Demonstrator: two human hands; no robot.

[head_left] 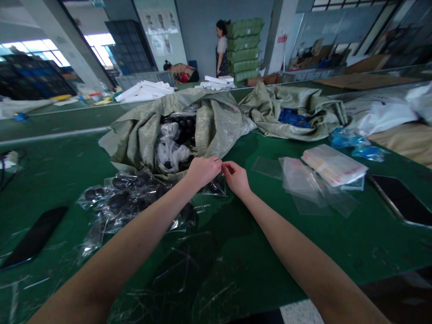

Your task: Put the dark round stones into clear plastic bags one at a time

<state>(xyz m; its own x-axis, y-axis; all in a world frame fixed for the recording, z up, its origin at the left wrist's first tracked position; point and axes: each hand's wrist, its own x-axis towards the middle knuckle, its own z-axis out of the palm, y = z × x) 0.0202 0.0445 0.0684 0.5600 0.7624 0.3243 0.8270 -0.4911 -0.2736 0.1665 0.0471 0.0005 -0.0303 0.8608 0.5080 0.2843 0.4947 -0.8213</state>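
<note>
The person's left hand (pixel 202 172) and right hand (pixel 236 178) are close together above the green counter (pixel 270 256). Their fingers (pixel 220 160) make a narrow pinch, but I cannot tell what they are holding. Just under the hands lies a small clear plastic bag (pixel 216 186) with a dark thing inside. To the left is a heap of clear bags with black round items (pixel 128 193). On the far side, a grey-green woven sack (pixel 209 121) lies open with more bagged items (pixel 172 148) inside it. Flat empty clear bags (pixel 303 180) lie to the right, and a co-worker (pixel 222 49) stands far away.
</note>
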